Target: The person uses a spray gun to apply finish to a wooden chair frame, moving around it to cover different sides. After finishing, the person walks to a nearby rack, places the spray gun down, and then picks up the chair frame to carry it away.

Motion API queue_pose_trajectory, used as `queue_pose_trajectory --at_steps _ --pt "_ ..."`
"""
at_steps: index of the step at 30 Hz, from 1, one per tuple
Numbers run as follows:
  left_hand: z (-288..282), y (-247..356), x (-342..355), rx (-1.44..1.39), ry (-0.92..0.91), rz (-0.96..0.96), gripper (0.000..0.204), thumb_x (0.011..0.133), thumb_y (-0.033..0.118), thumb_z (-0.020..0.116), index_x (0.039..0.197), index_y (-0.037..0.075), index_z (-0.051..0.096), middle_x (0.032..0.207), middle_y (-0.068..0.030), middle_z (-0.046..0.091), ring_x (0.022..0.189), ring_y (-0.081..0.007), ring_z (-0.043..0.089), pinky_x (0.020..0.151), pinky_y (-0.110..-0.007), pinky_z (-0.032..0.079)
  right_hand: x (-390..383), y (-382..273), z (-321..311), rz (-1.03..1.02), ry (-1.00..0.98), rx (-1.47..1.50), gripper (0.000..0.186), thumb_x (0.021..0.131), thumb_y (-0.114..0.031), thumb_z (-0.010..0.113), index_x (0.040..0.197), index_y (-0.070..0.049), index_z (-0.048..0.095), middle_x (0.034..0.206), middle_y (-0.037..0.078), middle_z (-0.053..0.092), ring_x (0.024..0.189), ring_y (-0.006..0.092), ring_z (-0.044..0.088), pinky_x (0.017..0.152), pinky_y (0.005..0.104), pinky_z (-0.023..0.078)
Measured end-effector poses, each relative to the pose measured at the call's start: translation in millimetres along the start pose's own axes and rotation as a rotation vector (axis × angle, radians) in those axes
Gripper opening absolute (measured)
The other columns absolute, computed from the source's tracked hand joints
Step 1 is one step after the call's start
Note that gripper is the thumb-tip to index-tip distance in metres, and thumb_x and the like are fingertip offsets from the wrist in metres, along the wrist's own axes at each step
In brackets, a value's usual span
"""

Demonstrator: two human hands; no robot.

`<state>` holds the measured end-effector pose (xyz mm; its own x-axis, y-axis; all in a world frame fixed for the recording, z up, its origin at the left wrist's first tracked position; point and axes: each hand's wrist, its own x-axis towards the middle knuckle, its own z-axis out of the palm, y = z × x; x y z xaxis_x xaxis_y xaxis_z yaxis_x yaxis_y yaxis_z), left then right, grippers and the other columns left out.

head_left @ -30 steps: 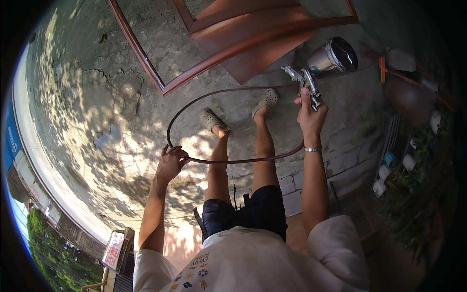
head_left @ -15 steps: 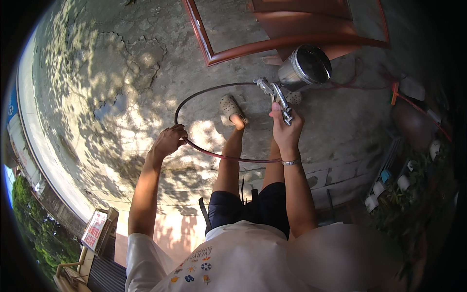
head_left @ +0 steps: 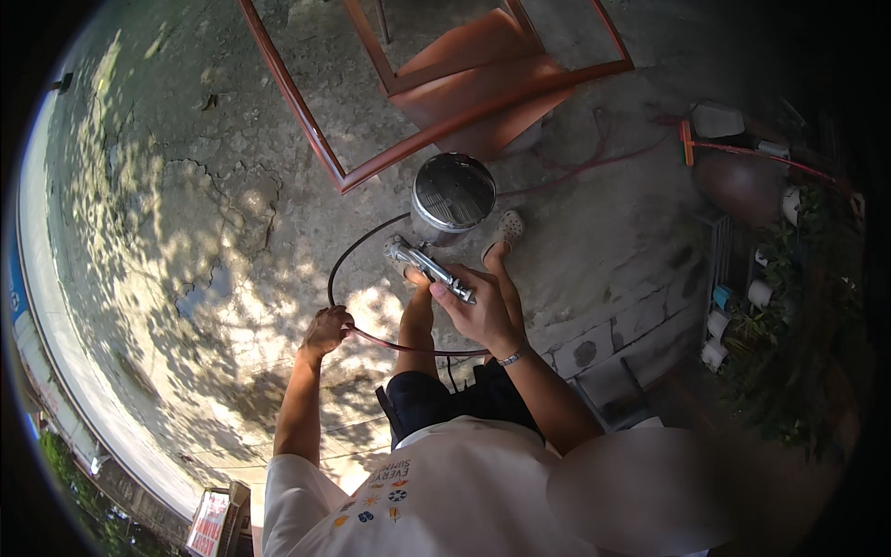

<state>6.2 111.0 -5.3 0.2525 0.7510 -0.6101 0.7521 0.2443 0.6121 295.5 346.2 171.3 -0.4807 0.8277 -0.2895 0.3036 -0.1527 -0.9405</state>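
My right hand [head_left: 483, 311] grips a shiny metal spray gun [head_left: 436, 269] near the middle of the view, thumb along its body. The gun carries a large silver cup [head_left: 453, 193] with a dark, glossy lid, just beyond my fingers. A dark reddish hose [head_left: 399, 347] hangs in a loop in front of my legs. My left hand [head_left: 325, 330], lower and to the left, has its fingers closed on that hose. My feet, in pale perforated clogs [head_left: 510, 226], stand on cracked concrete behind the cup and gun.
Reddish-brown frames [head_left: 422, 139] and a panel [head_left: 469, 74] lie at the top. Red hose [head_left: 603, 158] runs right toward an orange-and-green tool [head_left: 688, 142] and pale tray [head_left: 716, 119]. Potted plants [head_left: 758, 293] line the right edge. A roadway [head_left: 56, 260] and signboard [head_left: 209, 520] are left.
My right hand and the gun with its cup have swung left and down toward the middle. My left hand, still on the hose, sits lower than half a second ago.
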Motion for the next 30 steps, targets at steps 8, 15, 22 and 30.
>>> queue_pose_trajectory --at_steps 8,15,22,30 --pt "29 144 51 0.001 0.167 0.073 0.017 0.084 0.026 0.075 0.092 0.012 0.071 0.102 -0.0039 0.071 0.106 -0.0272 0.064 0.1 -0.044 0.042 -56 -12 -195 -0.049 0.285 -0.116 0.034 0.094 -0.032 0.07 0.099 0.002 0.068 0.069 0.007 0.063 0.061 0.0154 0.061 0.058 0.03 0.047" --pt "52 278 127 0.036 0.223 0.05 0.021 0.083 0.026 0.074 0.098 0.011 0.07 0.098 -0.0083 0.069 0.101 -0.0315 0.062 0.095 -0.043 0.043 -63 13 -375 0.086 0.49 -0.209 0.036 0.098 -0.031 0.065 0.093 0.004 0.067 0.073 0.01 0.068 0.063 0.0174 0.065 0.059 0.0306 0.049" --pt "58 364 187 -0.024 0.185 0.169 0.029 0.081 0.03 0.075 0.097 0.007 0.068 0.097 -0.0135 0.068 0.101 -0.0324 0.064 0.092 -0.042 0.044 -34 32 -516 0.166 0.718 -0.358 0.048 0.098 -0.042 0.062 0.088 0.005 0.068 0.075 0.01 0.071 0.045 0.0145 0.057 0.041 0.0316 0.041" --pt "18 362 222 -0.129 0.189 0.096 0.03 0.083 0.037 0.074 0.089 0.007 0.072 0.091 -0.011 0.069 0.093 -0.0325 0.065 0.087 -0.042 0.045 47 26 -578 0.187 0.862 -0.507 0.058 0.099 -0.049 0.058 0.081 0.005 0.068 0.068 0.009 0.069 0.035 0.013 0.05 0.035 0.0303 0.036"
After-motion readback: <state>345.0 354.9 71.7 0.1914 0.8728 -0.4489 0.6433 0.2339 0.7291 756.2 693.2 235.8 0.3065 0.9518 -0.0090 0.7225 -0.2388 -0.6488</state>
